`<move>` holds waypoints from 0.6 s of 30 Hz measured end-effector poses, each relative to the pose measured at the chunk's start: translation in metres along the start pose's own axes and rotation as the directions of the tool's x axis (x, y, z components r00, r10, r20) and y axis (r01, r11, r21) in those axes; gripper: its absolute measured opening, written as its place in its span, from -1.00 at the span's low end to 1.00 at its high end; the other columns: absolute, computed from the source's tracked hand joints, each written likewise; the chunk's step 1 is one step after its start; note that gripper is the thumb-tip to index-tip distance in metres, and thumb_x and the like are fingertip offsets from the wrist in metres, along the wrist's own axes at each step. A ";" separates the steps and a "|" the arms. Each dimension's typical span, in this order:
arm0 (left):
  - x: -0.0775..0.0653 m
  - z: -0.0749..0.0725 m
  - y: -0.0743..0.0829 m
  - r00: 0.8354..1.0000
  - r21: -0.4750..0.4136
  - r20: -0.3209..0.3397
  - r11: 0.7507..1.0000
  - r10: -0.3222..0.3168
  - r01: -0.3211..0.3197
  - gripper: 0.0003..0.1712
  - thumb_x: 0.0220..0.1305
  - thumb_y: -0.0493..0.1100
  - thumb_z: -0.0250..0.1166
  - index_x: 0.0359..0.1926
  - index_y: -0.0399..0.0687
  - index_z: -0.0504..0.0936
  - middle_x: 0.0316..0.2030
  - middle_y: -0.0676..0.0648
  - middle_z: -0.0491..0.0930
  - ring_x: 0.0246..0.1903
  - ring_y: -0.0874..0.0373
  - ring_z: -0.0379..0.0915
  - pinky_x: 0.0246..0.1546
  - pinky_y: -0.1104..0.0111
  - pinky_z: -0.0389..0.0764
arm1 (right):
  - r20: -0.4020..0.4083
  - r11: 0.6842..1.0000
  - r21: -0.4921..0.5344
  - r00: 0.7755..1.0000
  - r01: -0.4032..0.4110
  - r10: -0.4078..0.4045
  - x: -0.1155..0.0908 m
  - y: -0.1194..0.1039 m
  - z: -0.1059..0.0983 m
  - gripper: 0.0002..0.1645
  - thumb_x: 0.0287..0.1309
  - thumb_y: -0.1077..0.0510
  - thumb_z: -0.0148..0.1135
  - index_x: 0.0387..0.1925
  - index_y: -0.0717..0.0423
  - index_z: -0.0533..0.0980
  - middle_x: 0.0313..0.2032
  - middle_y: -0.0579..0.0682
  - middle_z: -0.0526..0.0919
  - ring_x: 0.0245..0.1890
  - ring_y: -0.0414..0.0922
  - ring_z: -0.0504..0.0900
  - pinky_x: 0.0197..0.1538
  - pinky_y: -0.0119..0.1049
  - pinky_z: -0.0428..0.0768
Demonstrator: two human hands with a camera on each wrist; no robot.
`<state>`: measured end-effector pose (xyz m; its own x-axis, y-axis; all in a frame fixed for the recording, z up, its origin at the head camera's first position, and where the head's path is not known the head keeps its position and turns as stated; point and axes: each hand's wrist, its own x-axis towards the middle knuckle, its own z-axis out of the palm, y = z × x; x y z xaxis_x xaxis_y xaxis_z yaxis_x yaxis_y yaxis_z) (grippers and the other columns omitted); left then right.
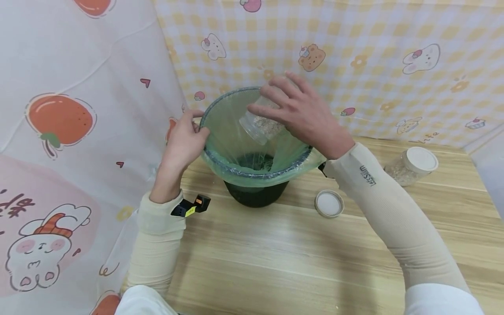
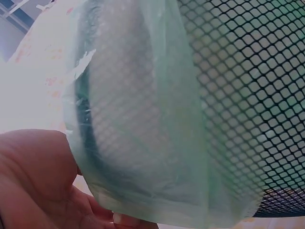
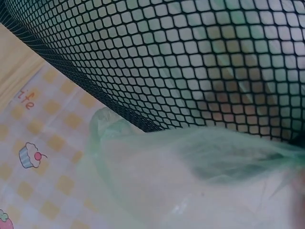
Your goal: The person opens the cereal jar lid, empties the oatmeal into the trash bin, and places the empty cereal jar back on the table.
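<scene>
A black mesh trash can (image 1: 257,195) stands upright, lined with a translucent green garbage bag (image 1: 226,116) folded over its rim. My left hand (image 1: 183,142) grips the rim at the left, thumb on top; in the left wrist view its fingers (image 2: 95,214) lie at the bag's folded edge. Over the can's mouth, my right hand (image 1: 301,113) holds a clear jar (image 1: 252,127) tilted, its open end pointing down and left. Pale flakes (image 1: 269,125) lie inside the jar. Mesh and bag hide most of the right hand in the right wrist view.
A round white-lined lid (image 1: 329,204) lies on the wooden table (image 1: 275,258) right of the can. Farther right stands a second jar (image 1: 401,170) of flakes with a white lid. Patterned cloths hang at the back (image 1: 366,87) and left (image 1: 118,78).
</scene>
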<state>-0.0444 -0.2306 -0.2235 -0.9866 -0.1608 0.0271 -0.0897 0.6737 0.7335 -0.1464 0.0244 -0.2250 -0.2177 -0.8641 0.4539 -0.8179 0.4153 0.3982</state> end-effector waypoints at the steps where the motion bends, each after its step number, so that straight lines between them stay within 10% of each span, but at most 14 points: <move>1: 0.000 0.000 0.000 1.000 0.000 -0.006 1.000 0.000 0.000 -0.46 0.36 -0.25 -0.04 0.35 -0.24 0.23 -0.49 -0.09 0.33 -0.58 0.12 0.25 -0.49 0.29 0.32 | 0.002 1.000 0.001 1.000 0.000 0.000 0.000 0.000 0.000 -0.18 0.11 0.53 0.09 0.29 -0.26 0.34 0.21 0.10 0.39 0.25 0.11 0.25 0.36 0.01 0.01; 18: 0.003 0.002 0.002 0.997 0.053 -0.082 0.999 -0.003 0.008 -0.53 0.32 -0.26 -0.01 0.23 -0.23 0.41 -0.44 -0.10 0.37 -0.56 0.08 0.25 -0.47 0.24 0.30 | 0.010 0.998 -0.056 1.000 0.029 -0.028 0.000 0.000 -0.001 -0.02 -0.06 0.56 0.25 0.32 -0.26 0.32 0.21 0.11 0.39 0.28 0.11 0.23 0.40 -0.04 -0.11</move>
<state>-0.0480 -0.2287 -0.2232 -0.9717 -0.2219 0.0804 -0.1045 0.7097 0.6967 -0.1462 0.0250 -0.2245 -0.2001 -0.8783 0.4342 -0.7929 0.4055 0.4549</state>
